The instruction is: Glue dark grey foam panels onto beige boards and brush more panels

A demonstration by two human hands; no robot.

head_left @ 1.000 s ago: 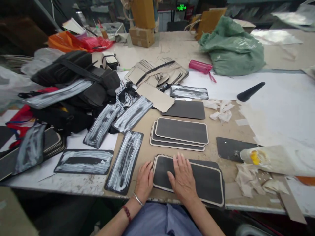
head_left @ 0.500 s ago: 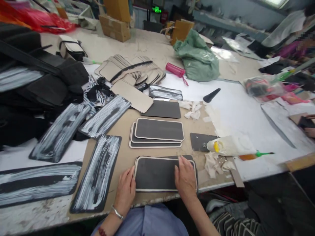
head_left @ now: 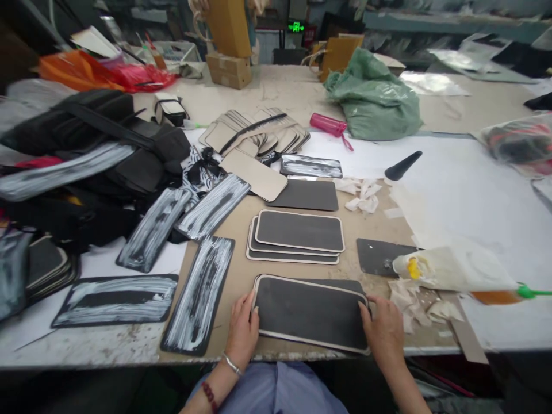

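A dark rounded panel with a pale border (head_left: 308,310) lies on top of other panels at the table's near edge. My left hand (head_left: 242,334) rests against its left end, fingers together on the rim. At the panel's right end, my right hand (head_left: 385,332) has its fingers curled over the edge. Just behind it sits a small stack of like panels (head_left: 297,236). Left of my hands lie several dark panels smeared with white glue (head_left: 199,293).
Black bags (head_left: 99,155) are piled at the left. Tan panels (head_left: 254,135), a pink case (head_left: 328,123) and a green plastic bag (head_left: 373,98) sit farther back. Crumpled paper and a glue bag with a brush (head_left: 452,270) lie to the right on white paper (head_left: 474,190).
My right hand has slid from the top of the panel to its right end. My left hand stays at the left end. The view has swung back leftward.
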